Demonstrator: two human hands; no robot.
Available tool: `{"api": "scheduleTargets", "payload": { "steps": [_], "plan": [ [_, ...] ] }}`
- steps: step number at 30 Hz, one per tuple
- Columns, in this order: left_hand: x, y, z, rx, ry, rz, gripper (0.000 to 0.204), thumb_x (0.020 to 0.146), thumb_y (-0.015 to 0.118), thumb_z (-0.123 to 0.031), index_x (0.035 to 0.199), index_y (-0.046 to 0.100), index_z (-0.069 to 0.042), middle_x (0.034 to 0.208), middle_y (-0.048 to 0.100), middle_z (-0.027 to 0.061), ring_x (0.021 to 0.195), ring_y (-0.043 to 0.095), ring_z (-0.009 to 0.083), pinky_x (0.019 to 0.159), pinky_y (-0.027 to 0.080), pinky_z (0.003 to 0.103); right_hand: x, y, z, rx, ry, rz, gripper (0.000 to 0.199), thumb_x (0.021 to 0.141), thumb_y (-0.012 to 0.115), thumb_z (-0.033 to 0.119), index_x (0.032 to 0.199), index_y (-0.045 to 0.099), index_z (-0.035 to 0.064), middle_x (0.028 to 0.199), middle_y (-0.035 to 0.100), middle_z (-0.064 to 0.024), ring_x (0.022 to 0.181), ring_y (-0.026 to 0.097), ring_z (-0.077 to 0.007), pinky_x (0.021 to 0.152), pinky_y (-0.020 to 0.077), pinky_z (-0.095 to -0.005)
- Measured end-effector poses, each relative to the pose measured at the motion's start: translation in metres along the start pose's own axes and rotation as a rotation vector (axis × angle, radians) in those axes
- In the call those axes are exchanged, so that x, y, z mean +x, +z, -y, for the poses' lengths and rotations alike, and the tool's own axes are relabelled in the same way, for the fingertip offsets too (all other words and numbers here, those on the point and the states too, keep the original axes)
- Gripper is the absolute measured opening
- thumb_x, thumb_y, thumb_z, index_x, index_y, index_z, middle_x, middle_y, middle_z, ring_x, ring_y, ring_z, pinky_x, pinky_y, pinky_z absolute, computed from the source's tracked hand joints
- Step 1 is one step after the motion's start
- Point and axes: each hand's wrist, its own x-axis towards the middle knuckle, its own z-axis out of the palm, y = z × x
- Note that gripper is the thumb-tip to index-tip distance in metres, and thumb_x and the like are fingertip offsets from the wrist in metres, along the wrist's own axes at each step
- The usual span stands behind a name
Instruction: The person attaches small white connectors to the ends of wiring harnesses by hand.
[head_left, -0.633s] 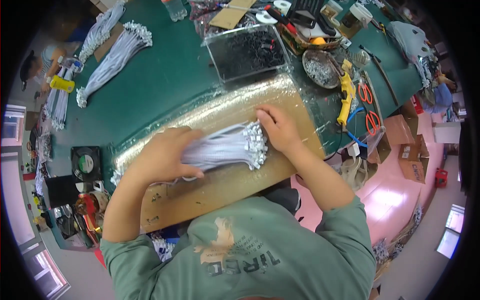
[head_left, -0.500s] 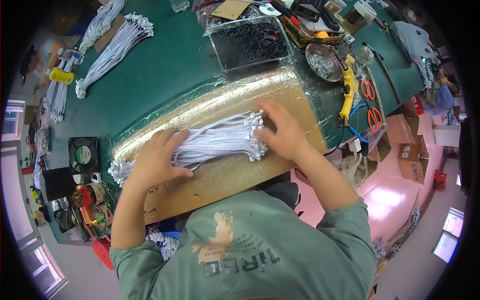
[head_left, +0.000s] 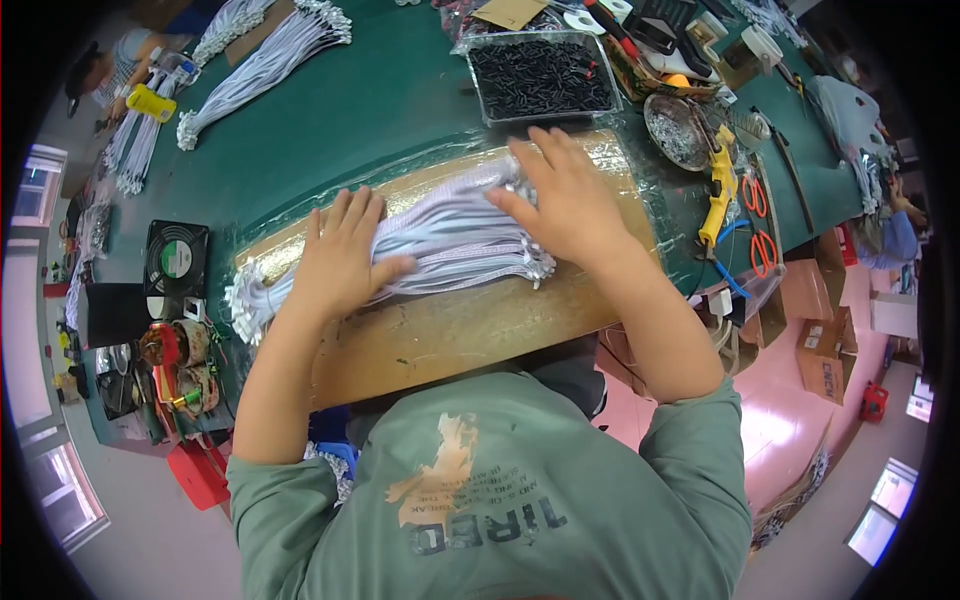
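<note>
A thick bundle of white cables (head_left: 450, 235) with small white connectors at both ends lies on a brown board (head_left: 440, 340). My left hand (head_left: 345, 260) rests across the bundle's left part, fingers stretched and thumb apart. At the right end my right hand (head_left: 570, 205) is spread over the upper connectors, thumb pointing left; it is slightly blurred. Neither hand is closed around the cables. On the right the cables fan out, their ends uneven, while the left connectors (head_left: 252, 300) sit in a tight clump beyond my left hand.
Past the board stands a clear tray (head_left: 545, 80) of short black pieces. To the right are a metal dish (head_left: 675, 130), a yellow glue gun (head_left: 720, 185) and orange-handled scissors (head_left: 763, 250). A fan (head_left: 177, 260) stands at left. More cable bundles (head_left: 265, 75) lie far left; other people sit beyond.
My right hand has moved up over the bundle's right end, and the cables there have spread out. My left hand's fingers have straightened. The whole view has shifted slightly.
</note>
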Motion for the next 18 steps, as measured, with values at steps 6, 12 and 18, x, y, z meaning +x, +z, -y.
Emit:
{"api": "scheduleTargets", "payload": {
  "steps": [6,12,18],
  "plan": [
    [-0.019,0.005,-0.008,-0.026,0.078,-0.041,0.095,0.08,0.05,-0.071,0.144,0.036,-0.002,0.151,0.032,0.021,0.142,0.027,0.0375,0.113,0.021,0.054,-0.025,0.017,0.046,0.061,-0.293,0.122,0.072,0.083,0.064,0.053,0.138,0.048,0.0098,0.145,0.042,-0.019,0.137,0.036,-0.0348,0.114,0.0234,-0.0537],
    [-0.068,0.005,-0.026,0.0,0.142,-0.006,0.104,0.077,0.05,-0.074,0.146,0.03,0.0,0.151,0.03,0.0232,0.141,0.026,0.0405,0.114,0.018,0.056,-0.074,0.008,0.049,0.161,-0.335,0.249,0.084,0.08,0.062,0.059,0.141,0.042,0.0047,0.146,0.035,-0.0281,0.137,0.031,-0.0425,0.115,0.0155,-0.0555],
    [-0.037,0.001,0.005,-0.1,0.076,0.092,0.097,0.083,0.043,-0.072,0.148,0.028,-0.002,0.154,0.025,0.0217,0.144,0.018,0.0409,0.116,0.012,0.055,-0.02,0.03,0.048,0.101,-0.315,0.335,0.087,0.085,0.047,0.07,0.143,0.04,0.0051,0.146,0.035,-0.0285,0.139,0.029,-0.0427,0.114,0.0155,-0.0569]
  ]
}}
